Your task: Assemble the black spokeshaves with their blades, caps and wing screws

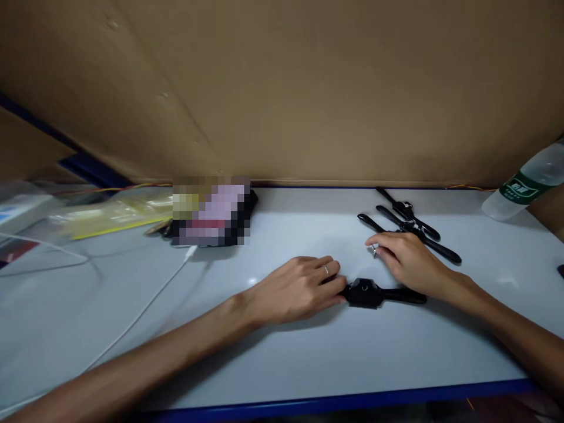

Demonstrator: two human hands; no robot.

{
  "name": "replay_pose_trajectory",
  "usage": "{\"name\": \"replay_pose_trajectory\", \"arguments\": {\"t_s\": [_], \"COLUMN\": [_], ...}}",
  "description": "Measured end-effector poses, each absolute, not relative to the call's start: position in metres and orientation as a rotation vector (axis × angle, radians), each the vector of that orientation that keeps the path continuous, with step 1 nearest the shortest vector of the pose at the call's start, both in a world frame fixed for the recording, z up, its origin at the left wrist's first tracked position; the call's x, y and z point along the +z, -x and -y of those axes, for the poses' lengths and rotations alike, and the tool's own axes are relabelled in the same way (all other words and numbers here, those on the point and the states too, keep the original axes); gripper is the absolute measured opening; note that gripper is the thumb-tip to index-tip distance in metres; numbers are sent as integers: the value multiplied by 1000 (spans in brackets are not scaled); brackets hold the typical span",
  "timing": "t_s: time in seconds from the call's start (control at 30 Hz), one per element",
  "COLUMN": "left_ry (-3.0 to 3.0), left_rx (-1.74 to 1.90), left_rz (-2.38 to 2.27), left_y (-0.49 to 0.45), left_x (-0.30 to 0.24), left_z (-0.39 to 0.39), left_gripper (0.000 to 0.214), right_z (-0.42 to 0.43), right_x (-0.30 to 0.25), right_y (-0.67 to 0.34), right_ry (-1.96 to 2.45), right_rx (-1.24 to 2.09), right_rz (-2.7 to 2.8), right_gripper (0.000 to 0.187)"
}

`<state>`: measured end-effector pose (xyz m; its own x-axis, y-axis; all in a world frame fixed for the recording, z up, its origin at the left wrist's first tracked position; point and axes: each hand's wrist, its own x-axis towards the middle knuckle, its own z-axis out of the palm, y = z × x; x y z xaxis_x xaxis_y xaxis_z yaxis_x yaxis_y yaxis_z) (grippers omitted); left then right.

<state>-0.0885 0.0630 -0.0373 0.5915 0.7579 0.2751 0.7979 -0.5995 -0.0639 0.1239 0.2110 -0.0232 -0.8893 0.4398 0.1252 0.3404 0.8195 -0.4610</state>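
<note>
A black spokeshave [365,294] lies flat on the white table, its two handles pointing left and right. My left hand [304,288], with a ring on one finger, is closed around the left handle. Just above the right handle, my right hand [403,258] pinches a small shiny metal screw [374,251] between thumb and fingertips. Behind that hand lie several more black spokeshaves [416,218], slanting and close together; the hand partly hides the nearest ones.
A phone-like item [211,220], blurred out, rests at back left with a white cable [145,311] running from it. Clear plastic bags [114,214] lie beyond it. A water bottle [524,182] stands tilted in view at right. A cardboard wall [282,94] closes the back.
</note>
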Motion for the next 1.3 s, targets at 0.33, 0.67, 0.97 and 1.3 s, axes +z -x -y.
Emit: {"name": "replay_pose_trajectory", "arguments": {"t_s": [0.33, 0.67, 0.97, 1.3], "left_ry": [2632, 2694, 2685, 2662], "left_rx": [-536, -598, -636, -612], "left_rz": [1390, 1452, 1467, 1387], "left_y": [95, 96, 96, 99], "left_x": [-43, -40, -41, -39], "left_z": [-54, -50, -49, -49], "left_gripper": [23, 11, 16, 19], "right_z": [-207, -205, -199, -198], "right_x": [-24, -14, -15, -6], "right_y": [-133, -128, -133, -129], "right_ry": [683, 773, 809, 794], "right_rx": [589, 813, 665, 882], "right_rz": [2851, 2737, 2854, 2651], "right_gripper": [28, 15, 13, 10]}}
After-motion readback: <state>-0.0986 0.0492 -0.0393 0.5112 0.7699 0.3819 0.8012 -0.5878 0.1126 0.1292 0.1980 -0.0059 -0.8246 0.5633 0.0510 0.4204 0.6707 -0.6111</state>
